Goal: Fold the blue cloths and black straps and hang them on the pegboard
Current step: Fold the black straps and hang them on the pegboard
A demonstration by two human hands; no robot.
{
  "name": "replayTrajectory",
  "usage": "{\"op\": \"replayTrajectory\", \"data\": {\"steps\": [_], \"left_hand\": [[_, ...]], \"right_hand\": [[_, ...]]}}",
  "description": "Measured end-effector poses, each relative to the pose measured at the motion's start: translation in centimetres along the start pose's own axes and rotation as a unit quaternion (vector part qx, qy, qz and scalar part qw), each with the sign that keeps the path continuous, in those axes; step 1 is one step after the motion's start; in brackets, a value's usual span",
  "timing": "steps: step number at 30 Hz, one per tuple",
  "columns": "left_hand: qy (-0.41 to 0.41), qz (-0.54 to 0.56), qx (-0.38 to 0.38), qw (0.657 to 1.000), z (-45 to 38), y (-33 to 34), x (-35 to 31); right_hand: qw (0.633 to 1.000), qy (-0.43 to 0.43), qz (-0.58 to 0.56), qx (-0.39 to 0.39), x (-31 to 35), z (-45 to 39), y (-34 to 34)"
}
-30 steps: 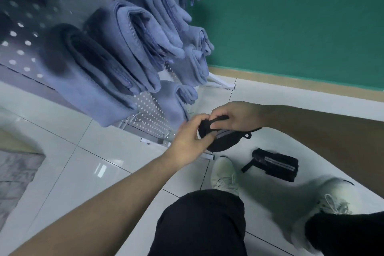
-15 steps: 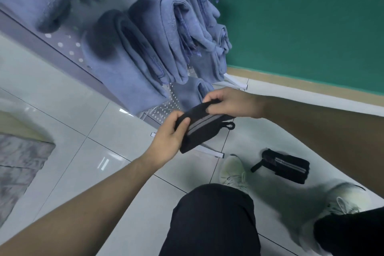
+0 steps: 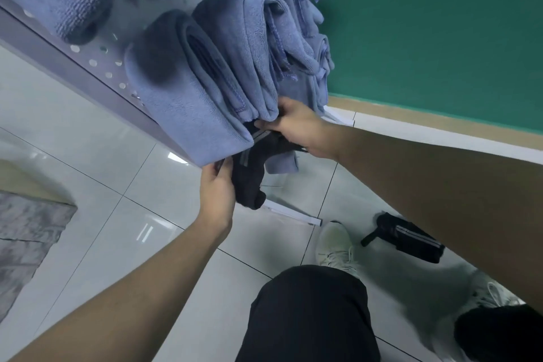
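The folded blue cloths (image 3: 205, 91) crowd the pegboard (image 3: 97, 59) from ten to one o'clock, their lower edges hanging right over the black strap (image 3: 249, 173) at centre. The left hand (image 3: 216, 194) closes the strap's seven o'clock side, the right hand (image 3: 296, 126) its two o'clock side. Bare floor tile (image 3: 111, 161) lies open from eight to nine o'clock. At four o'clock a second black strap (image 3: 411, 239) and a white shoe (image 3: 335, 244) take up floor; a knee (image 3: 308, 311) fills six o'clock.

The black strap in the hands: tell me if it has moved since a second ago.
Yes. The black strap has gone up toward the pegboard, now tucked under the hanging blue cloths.
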State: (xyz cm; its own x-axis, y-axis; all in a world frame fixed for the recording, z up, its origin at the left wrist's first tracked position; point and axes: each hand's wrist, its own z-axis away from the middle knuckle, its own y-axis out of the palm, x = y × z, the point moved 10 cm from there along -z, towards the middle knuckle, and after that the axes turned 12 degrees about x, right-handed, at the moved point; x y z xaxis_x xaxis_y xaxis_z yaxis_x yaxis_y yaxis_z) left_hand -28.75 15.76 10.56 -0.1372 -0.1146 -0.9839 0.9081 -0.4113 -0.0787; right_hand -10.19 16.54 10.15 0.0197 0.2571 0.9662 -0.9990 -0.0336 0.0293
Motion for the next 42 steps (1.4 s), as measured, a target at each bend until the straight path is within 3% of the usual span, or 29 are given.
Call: {"op": "replayTrajectory", "data": {"steps": [2, 5, 8, 10, 13, 17, 20, 24, 29, 42], "left_hand": [[-0.009, 0.021, -0.015, 1.000, 0.0, 0.0, 0.9], [-0.016, 0.045, -0.034, 0.998, -0.1, 0.1, 1.8], [-0.024, 0.072, -0.046, 0.996, -0.3, 0.1, 2.2], [-0.026, 0.073, -0.054, 0.996, -0.2, 0.2, 2.2], [-0.034, 0.064, -0.084, 0.994, 0.2, -0.2, 2.7], [-0.057, 0.083, -0.103, 0.990, 0.2, 0.0, 3.7], [-0.061, 0.058, -0.126, 0.988, 0.3, 0.0, 3.5], [-0.061, -0.061, -0.145, 0.986, 0.8, -0.9, 3.6], [-0.038, -0.175, -0.123, 0.976, 1.4, -1.0, 3.7], [0.026, -0.168, -0.036, 0.985, 2.6, 1.8, -1.0]], "right_hand": [[0.993, -0.045, 0.106, -0.031, 1.1, -0.2, 0.1], [0.978, -0.039, 0.206, -0.016, 0.7, -0.5, 1.8], [0.932, -0.059, 0.356, 0.021, -0.5, -0.8, 3.7], [0.905, 0.002, 0.420, 0.069, -1.9, -0.2, 4.2], [0.930, -0.016, 0.367, 0.035, -1.8, 0.6, 3.6], [0.989, -0.032, 0.135, 0.055, -2.8, 1.4, 4.2], [0.985, -0.056, 0.151, 0.056, -3.0, 1.6, 4.5], [0.979, -0.057, 0.193, 0.030, -3.2, 1.6, 4.5], [0.967, -0.063, 0.244, 0.026, -3.0, 1.9, 4.7], [0.956, -0.034, 0.286, 0.057, -3.1, 5.6, 1.6]]}}
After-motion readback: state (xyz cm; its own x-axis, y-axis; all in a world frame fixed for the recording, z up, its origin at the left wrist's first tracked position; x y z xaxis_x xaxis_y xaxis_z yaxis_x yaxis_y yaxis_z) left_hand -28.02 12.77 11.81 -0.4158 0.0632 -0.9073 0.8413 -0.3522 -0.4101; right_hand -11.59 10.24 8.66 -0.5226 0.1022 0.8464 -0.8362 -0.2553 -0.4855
